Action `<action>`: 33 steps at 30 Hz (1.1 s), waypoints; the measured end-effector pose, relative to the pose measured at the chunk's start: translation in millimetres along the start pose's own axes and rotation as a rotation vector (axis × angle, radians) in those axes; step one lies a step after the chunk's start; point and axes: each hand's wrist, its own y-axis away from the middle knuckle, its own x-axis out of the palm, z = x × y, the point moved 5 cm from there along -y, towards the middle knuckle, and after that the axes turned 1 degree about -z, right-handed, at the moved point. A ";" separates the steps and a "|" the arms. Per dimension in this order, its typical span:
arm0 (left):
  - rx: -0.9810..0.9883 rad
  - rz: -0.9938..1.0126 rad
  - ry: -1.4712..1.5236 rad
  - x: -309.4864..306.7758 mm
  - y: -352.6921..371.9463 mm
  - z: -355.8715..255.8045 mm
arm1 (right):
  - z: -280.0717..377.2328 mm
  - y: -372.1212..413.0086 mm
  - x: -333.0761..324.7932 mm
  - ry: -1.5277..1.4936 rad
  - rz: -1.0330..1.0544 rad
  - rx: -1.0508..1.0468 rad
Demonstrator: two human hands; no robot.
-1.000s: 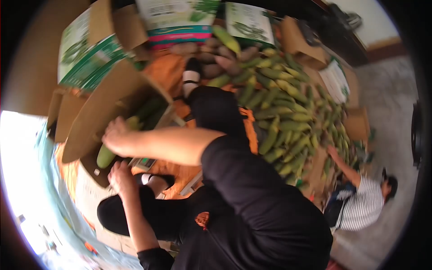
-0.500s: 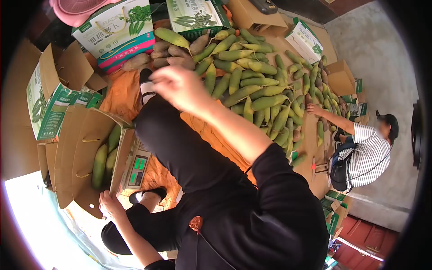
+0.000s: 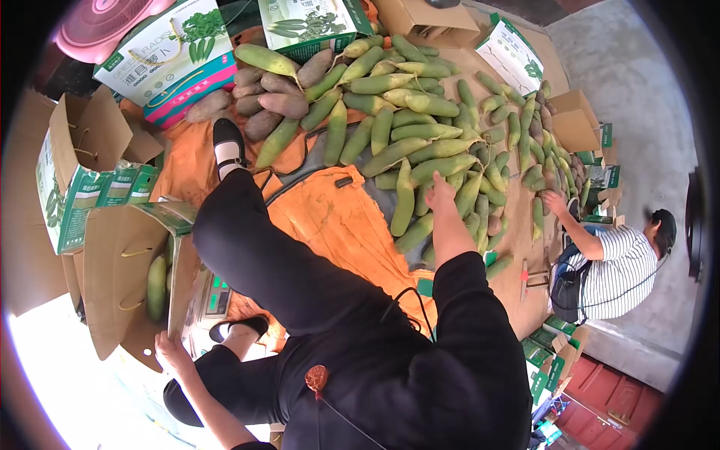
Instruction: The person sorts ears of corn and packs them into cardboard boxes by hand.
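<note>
With fingers hooked over its near edge, my left hand (image 3: pixel 174 355) holds an open cardboard box (image 3: pixel 112 277) at the left. Green radishes (image 3: pixel 157 289) lie inside the box, which sits on or against a scale (image 3: pixel 218 296) with green displays; their contact is partly hidden. Over the large heap of green radishes (image 3: pixel 437 150), my right hand (image 3: pixel 441 195) reaches out with its fingers apart, the index finger extended towards a radish. Nothing is visibly held in it.
Reddish-brown tubers (image 3: pixel 283 105) lie beside the heap on an orange cloth (image 3: pixel 322 221). Printed radish cartons (image 3: pixel 176 56) stand behind; another open carton (image 3: pixel 82 172) is at left. A co-worker in a striped shirt (image 3: pixel 626 266) reaches into the heap's right side.
My right hand has moved right, from above my knee to the radish heap. My left hand stays on the box edge. The view has shifted slightly, and the co-worker's arm has lowered.
</note>
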 end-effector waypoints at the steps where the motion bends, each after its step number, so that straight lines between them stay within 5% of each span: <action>1: 0.009 -0.005 0.022 1.6 -0.6 2.0 | 2.4 -2.9 1.2 -0.001 -0.002 0.002; 7: 0.113 -0.149 0.015 2.8 3.0 5.3 | 4.4 -30.3 15.9 -0.237 0.035 0.098; 19: 0.001 -0.027 0.027 11.8 -1.5 20.2 | -36.8 -31.2 23.5 -0.313 0.299 0.203; 21: -0.076 0.044 -0.035 7.5 -2.3 14.8 | -48.4 -16.9 32.2 -0.252 0.584 0.049; 26: -0.048 -0.003 -0.064 -30.4 0.2 -28.1 | -13.1 91.3 60.7 0.178 0.642 -0.312; 33: -0.009 -0.055 -0.062 -22.9 3.5 -21.9 | 72.9 332.2 143.9 0.164 1.241 -0.925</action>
